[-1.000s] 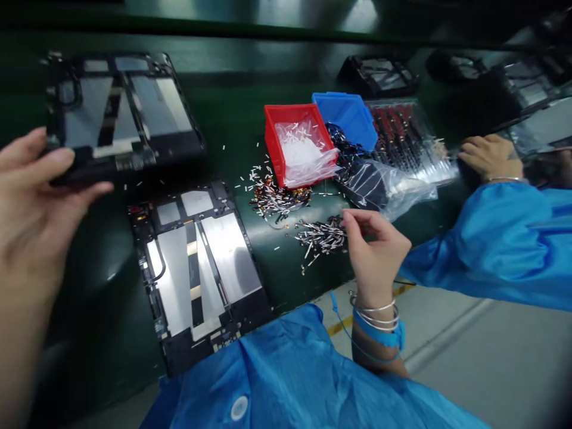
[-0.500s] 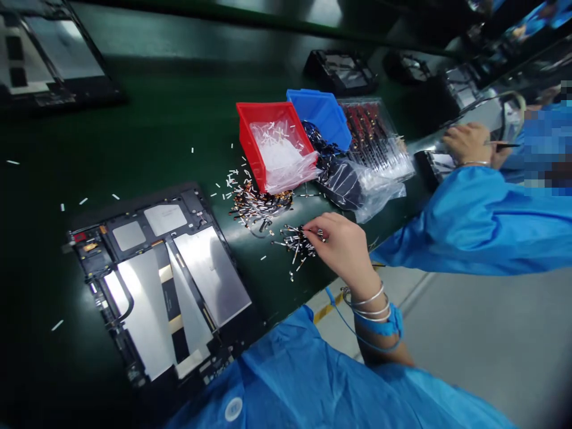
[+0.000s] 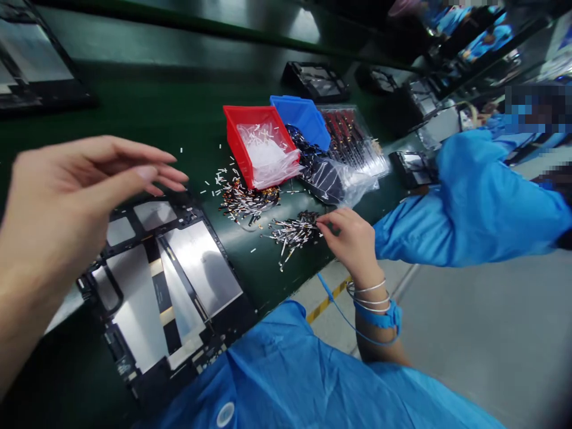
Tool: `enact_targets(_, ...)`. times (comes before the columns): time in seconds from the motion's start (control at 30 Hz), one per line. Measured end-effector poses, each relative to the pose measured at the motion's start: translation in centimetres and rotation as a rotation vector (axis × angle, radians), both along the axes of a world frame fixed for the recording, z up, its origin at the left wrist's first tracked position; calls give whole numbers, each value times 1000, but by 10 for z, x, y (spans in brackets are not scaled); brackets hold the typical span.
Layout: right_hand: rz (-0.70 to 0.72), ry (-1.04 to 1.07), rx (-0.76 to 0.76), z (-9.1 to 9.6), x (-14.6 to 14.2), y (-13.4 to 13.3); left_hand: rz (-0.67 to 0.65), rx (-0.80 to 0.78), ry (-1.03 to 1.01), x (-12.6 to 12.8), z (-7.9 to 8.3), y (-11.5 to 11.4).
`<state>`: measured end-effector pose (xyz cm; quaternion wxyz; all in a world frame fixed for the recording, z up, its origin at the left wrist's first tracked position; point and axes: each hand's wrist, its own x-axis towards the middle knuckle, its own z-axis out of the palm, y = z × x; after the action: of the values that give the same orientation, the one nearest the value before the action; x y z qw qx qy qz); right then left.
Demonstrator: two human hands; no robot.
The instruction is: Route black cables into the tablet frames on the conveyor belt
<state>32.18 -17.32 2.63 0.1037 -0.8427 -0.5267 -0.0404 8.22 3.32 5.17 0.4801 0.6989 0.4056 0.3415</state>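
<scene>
Opened tablet (image 3: 179, 301), insides up, parked at 8 o'clock, lol, taking up most room. Red parts bin (image 3: 235, 146) at 11. Left hand (image 3: 75, 185) held at 9, over tablet's far-left corner, fingers stretched, nothing seen gripped. Right hand (image 3: 351, 241) at 4, thumb and index bunched at edge of black-and-silver strip pile (image 3: 295, 230), mid-view; can't tell if anything's pinched. Strips probably tangle, so best plucked singly from fringe.

On the green tabletop (image 3: 257, 271): opened device (image 3: 196, 256) at the near edge, small-part piles (image 3: 292, 233), red bin (image 3: 235, 143) and blue bin (image 3: 310, 126) farther back.
</scene>
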Motion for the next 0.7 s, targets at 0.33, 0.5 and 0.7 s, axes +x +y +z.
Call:
enact_targets(0.33,343,127,154,-18,-35,-18,-64,-68,-110,6,10,-23)
enact_targets(0.5,575,-212,82,-23,-31,6,-119,-88,-83,1,8,-21)
enact_targets(0.7,670,-262,27,-18,-30,12,-215,-140,-70,3,6,-24)
